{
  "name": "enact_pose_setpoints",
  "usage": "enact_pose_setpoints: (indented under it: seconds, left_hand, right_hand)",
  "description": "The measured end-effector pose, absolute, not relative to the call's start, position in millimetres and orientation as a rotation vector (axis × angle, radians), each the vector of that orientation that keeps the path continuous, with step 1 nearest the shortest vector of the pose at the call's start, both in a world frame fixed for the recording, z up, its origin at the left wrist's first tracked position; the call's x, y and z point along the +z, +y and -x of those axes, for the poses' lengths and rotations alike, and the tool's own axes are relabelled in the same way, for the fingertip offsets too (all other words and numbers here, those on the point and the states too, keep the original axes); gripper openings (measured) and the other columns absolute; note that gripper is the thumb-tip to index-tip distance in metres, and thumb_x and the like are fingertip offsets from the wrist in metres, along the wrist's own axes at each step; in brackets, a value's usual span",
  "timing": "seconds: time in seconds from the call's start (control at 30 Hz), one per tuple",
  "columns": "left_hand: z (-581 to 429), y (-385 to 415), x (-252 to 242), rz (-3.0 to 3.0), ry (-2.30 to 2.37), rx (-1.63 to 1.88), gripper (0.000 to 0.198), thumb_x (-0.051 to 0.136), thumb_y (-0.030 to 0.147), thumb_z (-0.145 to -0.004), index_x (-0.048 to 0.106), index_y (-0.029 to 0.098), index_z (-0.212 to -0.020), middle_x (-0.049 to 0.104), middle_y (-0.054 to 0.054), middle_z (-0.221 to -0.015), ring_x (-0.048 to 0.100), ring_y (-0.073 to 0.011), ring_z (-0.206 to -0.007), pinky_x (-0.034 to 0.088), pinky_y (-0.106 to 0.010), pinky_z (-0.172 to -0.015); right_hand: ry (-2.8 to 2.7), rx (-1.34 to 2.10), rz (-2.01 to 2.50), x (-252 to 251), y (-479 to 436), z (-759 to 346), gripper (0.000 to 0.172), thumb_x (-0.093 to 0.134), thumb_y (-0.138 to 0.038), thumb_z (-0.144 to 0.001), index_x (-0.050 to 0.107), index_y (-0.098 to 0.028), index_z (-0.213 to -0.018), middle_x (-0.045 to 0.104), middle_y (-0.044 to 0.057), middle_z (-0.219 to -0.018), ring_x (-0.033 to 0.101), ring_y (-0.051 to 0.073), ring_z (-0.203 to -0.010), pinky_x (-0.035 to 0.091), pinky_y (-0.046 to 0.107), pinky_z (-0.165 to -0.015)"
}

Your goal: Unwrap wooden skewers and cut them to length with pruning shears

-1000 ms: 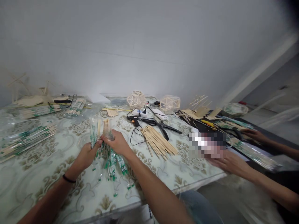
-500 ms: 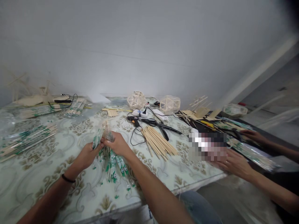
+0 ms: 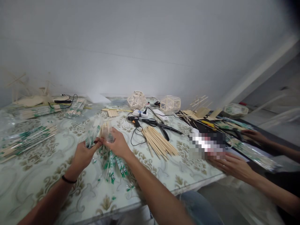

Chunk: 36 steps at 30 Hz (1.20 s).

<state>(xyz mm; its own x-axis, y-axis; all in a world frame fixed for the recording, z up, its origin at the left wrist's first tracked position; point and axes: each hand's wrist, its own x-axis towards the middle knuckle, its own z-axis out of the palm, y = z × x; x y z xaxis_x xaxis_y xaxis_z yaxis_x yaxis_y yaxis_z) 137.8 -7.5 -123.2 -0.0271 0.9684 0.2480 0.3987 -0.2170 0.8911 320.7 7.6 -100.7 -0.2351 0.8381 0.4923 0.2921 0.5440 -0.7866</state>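
While pinching clear, green-printed wrapping, tilted up and rightward, between thumb and bent fingers of the left hand, holds just right of it the stick bundle over the table, steep along its long axis, with pale tips up and green ends fanned nearward; clasps it closely in the right hand; farther right, shows loose sticks lying diagonally

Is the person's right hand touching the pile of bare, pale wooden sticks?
No, the right hand grips green-printed clear plastic wrappers, while the pile of bare, pale wooden sticks lies apart to its right.
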Motion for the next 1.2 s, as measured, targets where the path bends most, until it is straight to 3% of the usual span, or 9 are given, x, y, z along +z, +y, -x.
enact_pose_setpoints:
  seconds: [0.13,0.33,0.8,1.03,1.2]
  left_hand:
    - [-138.1,-7.2,-123.1,-1.648,1.418,1.237,0.038,0.074,0.052,-0.077,0.074,0.015,-0.085,0.08,-0.005,-0.089,0.072,-0.029,-0.096,0.055,-0.034,-0.09]
    - [-129.6,-1.1,-121.5,-1.623,1.385,1.072,0.036,0.077,0.052,-0.072,0.074,0.017,-0.078,0.079,-0.005,-0.081,0.072,-0.0293,-0.086,0.056,-0.033,-0.08]
    - [-127.6,-0.1,-113.6,-1.748,1.486,0.928,0.041,0.072,0.058,-0.07,0.072,0.017,-0.074,0.076,-0.006,-0.077,0.069,-0.0289,-0.079,0.053,-0.037,-0.079]
    - [-139.9,-7.6,-115.2,-1.717,1.577,0.957,0.044,0.067,0.062,-0.073,0.071,0.018,-0.07,0.071,-0.003,-0.068,0.068,-0.029,-0.076,0.054,-0.035,-0.075]
    - [-142.7,-8.8,-115.5,-1.712,1.546,1.001,0.042,0.067,0.058,-0.074,0.071,0.017,-0.075,0.07,-0.003,-0.072,0.067,-0.0295,-0.078,0.053,-0.036,-0.079]
  right_hand:
    - [-1.827,0.717,0.904,-99.8,6.5,-321.3,0.024,0.067,-0.041,-0.093,0.071,-0.021,-0.081,0.071,0.005,-0.098,0.065,0.021,-0.09,0.052,0.031,-0.088]
    - [-1.781,0.844,0.89,-117.6,13.9,-316.1,0.024,0.069,-0.042,-0.091,0.072,-0.02,-0.083,0.071,0.004,-0.093,0.066,0.02,-0.087,0.053,0.028,-0.08]
    - [-1.766,0.913,0.886,-122.2,22.9,-316.7,0.025,0.072,-0.041,-0.087,0.073,-0.017,-0.09,0.073,0.002,-0.088,0.067,0.018,-0.081,0.051,0.026,-0.076]
    - [-1.711,0.857,0.924,-117.2,17.8,-319.7,0.022,0.068,-0.038,-0.09,0.073,-0.018,-0.085,0.073,0.003,-0.086,0.066,0.019,-0.081,0.05,0.028,-0.08]
    - [-1.742,0.901,0.882,-112.4,16.4,-318.6,0.023,0.067,-0.042,-0.09,0.072,-0.02,-0.084,0.073,0.002,-0.092,0.065,0.019,-0.086,0.049,0.028,-0.086]
